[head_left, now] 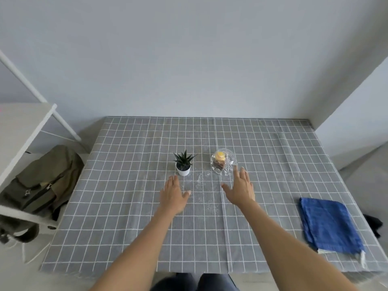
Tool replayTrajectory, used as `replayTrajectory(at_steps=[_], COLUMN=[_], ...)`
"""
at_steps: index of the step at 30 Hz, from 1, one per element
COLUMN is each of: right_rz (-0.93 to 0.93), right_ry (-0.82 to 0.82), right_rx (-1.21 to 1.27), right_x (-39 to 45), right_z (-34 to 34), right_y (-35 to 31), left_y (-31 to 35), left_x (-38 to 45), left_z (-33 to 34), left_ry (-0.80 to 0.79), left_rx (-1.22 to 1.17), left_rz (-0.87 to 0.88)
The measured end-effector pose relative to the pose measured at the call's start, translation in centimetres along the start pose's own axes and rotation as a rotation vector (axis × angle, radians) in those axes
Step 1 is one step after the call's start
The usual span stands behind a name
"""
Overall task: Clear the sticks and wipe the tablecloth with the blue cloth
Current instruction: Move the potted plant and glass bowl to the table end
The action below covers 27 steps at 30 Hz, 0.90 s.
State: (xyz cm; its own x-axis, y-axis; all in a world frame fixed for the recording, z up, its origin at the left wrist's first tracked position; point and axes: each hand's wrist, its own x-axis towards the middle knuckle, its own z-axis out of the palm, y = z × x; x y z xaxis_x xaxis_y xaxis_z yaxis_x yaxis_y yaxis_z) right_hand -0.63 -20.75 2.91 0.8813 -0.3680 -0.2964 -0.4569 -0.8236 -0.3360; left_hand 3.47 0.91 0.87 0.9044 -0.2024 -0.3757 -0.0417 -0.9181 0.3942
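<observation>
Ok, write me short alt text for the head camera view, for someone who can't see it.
A person's open left hand and right hand reach over pale scattered bits on a grey checked tablecloth. Beyond them stand a small potted plant and a glass bowl; a folded blue cloth lies untouched at right.

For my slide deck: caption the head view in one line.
Open left hand and right hand reach over a checked tablecloth toward white spilled bits; folded blue cloth lies untouched.
</observation>
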Motion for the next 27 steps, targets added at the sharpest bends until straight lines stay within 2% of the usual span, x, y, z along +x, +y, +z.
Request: replayTrajectory(at_steps=[4, 8, 16, 23, 27], right_rz=[-0.029, -0.059, -0.114, -0.17, -0.205], right_ry=[0.058, 0.066, 0.081, 0.159, 0.178], right_rx=[0.01, 0.012, 0.129, 0.295, 0.315], right_x=[1.8, 3.9, 8.0, 9.8, 10.1], right_z=[0.1, 0.2, 1.2, 3.1, 3.4], right_y=[0.0, 0.2, 0.3, 0.7, 1.0], left_y=[-0.8, -0.9, -0.7, -0.3, 0.0], left_x=[1.5, 2.8, 5.6, 6.7, 6.8], left_z=[0.3, 0.5, 2.0, 2.3, 2.3], left_ry=[0.111, 0.155, 0.242, 0.423, 0.451], left_rx=[-0.082, -0.153, -0.318, -0.446, -0.493], left_rz=[0.015, -0.001, -0.031, 0.041, 0.036])
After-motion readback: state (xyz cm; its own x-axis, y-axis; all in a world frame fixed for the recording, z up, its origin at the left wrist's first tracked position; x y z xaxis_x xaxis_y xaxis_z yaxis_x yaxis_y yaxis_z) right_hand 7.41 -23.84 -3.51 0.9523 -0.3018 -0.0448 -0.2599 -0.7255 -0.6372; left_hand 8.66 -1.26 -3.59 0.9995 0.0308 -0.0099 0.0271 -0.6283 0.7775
